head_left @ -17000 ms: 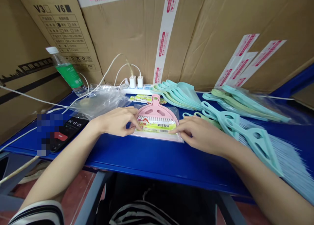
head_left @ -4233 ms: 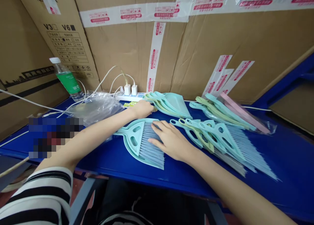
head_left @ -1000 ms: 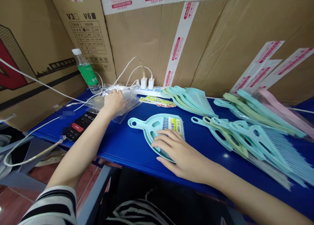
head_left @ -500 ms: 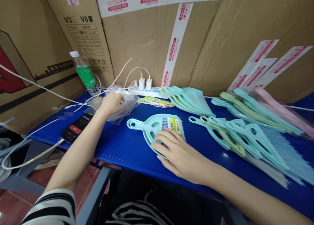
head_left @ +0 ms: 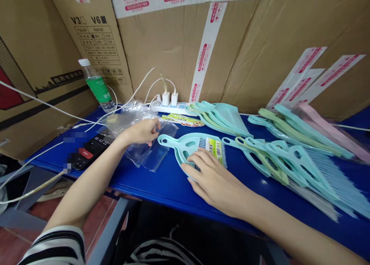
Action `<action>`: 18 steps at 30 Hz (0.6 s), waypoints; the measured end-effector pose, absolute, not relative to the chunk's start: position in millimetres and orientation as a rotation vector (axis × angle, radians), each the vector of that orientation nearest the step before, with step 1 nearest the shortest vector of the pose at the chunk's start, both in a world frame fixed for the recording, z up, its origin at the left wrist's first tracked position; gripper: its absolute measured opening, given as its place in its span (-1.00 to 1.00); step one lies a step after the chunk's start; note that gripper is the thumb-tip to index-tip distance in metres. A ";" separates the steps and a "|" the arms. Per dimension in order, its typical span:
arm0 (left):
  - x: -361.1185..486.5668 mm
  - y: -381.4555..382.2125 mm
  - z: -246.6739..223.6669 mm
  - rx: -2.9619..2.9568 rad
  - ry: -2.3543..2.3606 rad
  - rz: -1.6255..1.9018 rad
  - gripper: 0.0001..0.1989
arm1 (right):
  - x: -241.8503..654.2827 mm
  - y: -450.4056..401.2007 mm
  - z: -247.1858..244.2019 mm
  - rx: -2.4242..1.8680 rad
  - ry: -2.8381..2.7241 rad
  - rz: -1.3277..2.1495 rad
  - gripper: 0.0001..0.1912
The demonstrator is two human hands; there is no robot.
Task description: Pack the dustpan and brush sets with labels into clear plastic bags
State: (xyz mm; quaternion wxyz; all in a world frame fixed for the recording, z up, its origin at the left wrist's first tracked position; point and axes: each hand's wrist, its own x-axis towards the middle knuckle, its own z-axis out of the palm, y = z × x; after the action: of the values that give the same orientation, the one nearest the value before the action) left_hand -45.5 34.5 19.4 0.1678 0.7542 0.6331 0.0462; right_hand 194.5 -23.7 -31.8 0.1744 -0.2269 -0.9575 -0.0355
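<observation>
My left hand (head_left: pixel 144 131) is closed, its fingertips pinching a clear plastic bag (head_left: pixel 154 157) from a crumpled heap of such bags (head_left: pixel 134 113). To its right lies a light-blue dustpan (head_left: pixel 189 138) with a small brush (head_left: pixel 224 157) nested in it. A green-yellow and white label (head_left: pixel 214 147) sits across the bristles. My right hand (head_left: pixel 212 176) grips the near side of this set, fingers over the pan and thumb at the near edge. The handle end points left, close to my left fingertips.
Several brushes (head_left: pixel 271 161) and dustpans (head_left: pixel 222 116) lie to the right, with wrapped sets (head_left: pixel 312 130) behind. Label cards (head_left: pixel 183 119) rest before a power strip (head_left: pixel 173 109). A phone (head_left: pixel 94 149), cables and a water bottle (head_left: pixel 98 86) are left. Cardboard boxes (head_left: pixel 173 45) wall the back.
My left hand has moved right and towards me, drawing a plastic bag out of the heap. The dustpan and brush set has shifted slightly right with my right hand on it.
</observation>
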 end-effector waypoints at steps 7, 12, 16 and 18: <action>-42.1 31.5 14.4 2.129 1.612 0.296 -0.71 | 194.1 -24.4 -33.9 -0.645 -2.725 -0.117 -0.75; -39.0 27.8 13.9 1.921 1.409 0.322 -0.68 | 192.3 -24.6 -34.4 -0.647 -2.716 -0.126 -0.75; -40.3 25.1 18.2 1.946 1.313 0.262 -0.70 | 191.0 -23.3 -34.3 -0.641 -2.723 -0.137 -0.76; -46.5 22.9 26.0 2.037 1.352 0.223 -0.72 | 191.1 -22.7 -33.8 -0.642 -2.725 -0.132 -0.76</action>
State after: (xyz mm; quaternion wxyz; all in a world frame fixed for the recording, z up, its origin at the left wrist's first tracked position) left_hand -46.5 22.9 26.0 0.3366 0.7813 0.5186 0.0857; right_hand 191.1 -22.7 -33.8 0.1686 -0.2256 -0.9584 -0.0464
